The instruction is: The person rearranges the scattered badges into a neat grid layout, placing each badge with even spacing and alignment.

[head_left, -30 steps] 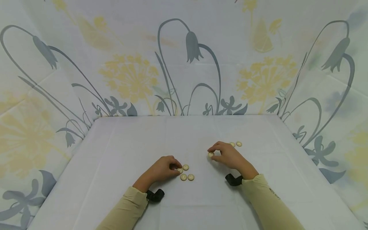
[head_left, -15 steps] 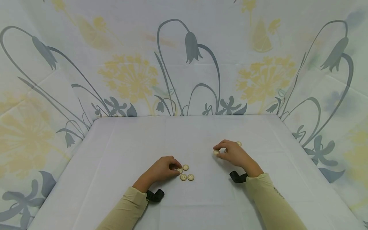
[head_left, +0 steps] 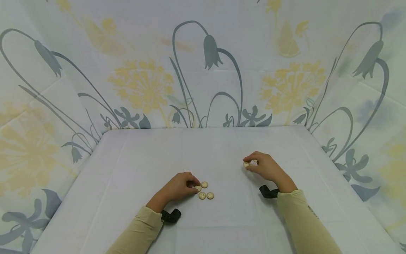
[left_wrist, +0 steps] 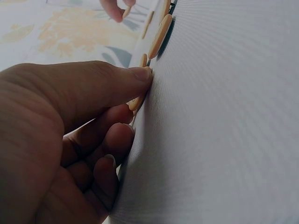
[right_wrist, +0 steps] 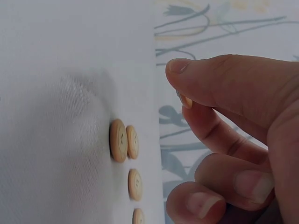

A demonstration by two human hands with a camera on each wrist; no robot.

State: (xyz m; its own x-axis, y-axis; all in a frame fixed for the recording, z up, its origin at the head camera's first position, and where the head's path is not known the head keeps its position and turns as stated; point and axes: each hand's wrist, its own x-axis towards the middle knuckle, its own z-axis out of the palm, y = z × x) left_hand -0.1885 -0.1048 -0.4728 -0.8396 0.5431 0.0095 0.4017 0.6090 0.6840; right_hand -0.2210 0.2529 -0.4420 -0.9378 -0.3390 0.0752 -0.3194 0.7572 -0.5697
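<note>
Left hand (head_left: 177, 186) pinches one button (head_left: 198, 188); right hand (head_left: 267, 167) pinches another button (head_left: 246, 164) aloft, seemingly to place it; next likely needs gentle lowering.

In the head view, the left hand (head_left: 174, 188) partly covers its pinched button (head_left: 198, 188); the right hand (head_left: 264, 165) partly covers its own held button (head_left: 246, 164) and nearly all of another button (head_left: 254, 161) behind it. The bottom edge cuts off the left sleeve (head_left: 139, 229) and right sleeve (head_left: 306, 222), whose lettering (head_left: 313, 212) is too small to read. At upper left of the left wrist view, the blurred right hand is cut off, as is a top-edge button (left_wrist: 166, 6). The right wrist view's bottom edge crops the lowest button (right_wrist: 138, 217).
</note>
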